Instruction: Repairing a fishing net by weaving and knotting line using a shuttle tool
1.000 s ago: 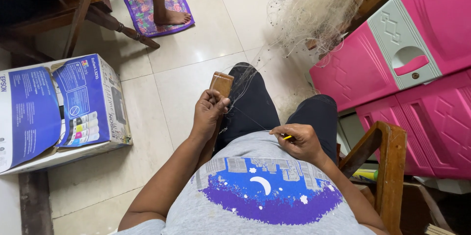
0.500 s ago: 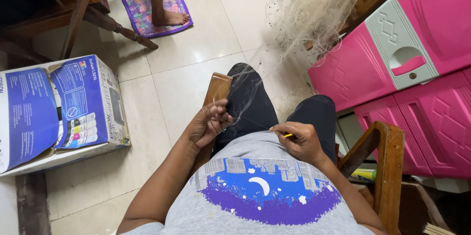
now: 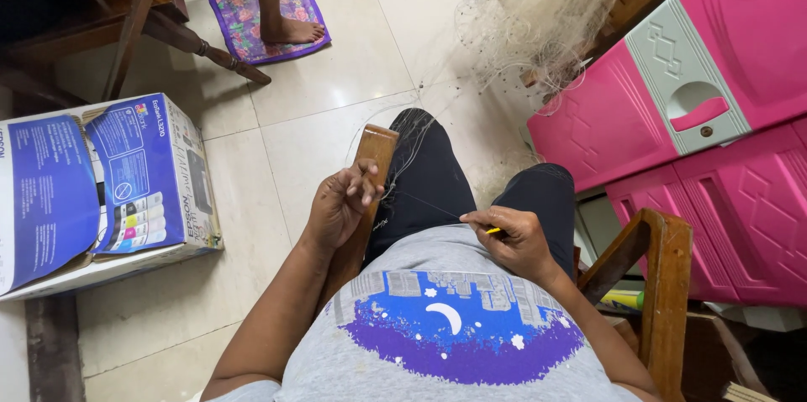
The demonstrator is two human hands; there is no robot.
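Note:
I sit in a wooden chair with a fine pale fishing net (image 3: 538, 15) trailing from my lap to the far floor. My left hand (image 3: 340, 204) grips a flat brown wooden slat (image 3: 374, 150) held upright over my left knee, with net threads looped at its top. My right hand (image 3: 513, 238) pinches a small yellow netting needle (image 3: 493, 231) near my stomach. A thin taut thread (image 3: 429, 204) runs between the two hands.
A blue and white cardboard box (image 3: 101, 183) lies on the tiled floor at left. A pink plastic cabinet (image 3: 672, 116) stands at right, next to the chair's armrest (image 3: 656, 259). Another person's bare foot (image 3: 290, 31) rests on a floral mat (image 3: 235, 11) beside wooden table legs (image 3: 134, 15).
My left hand has slid down the wooden slat, so more of it shows above my fingers. My right hand stays in the same spot with the needle.

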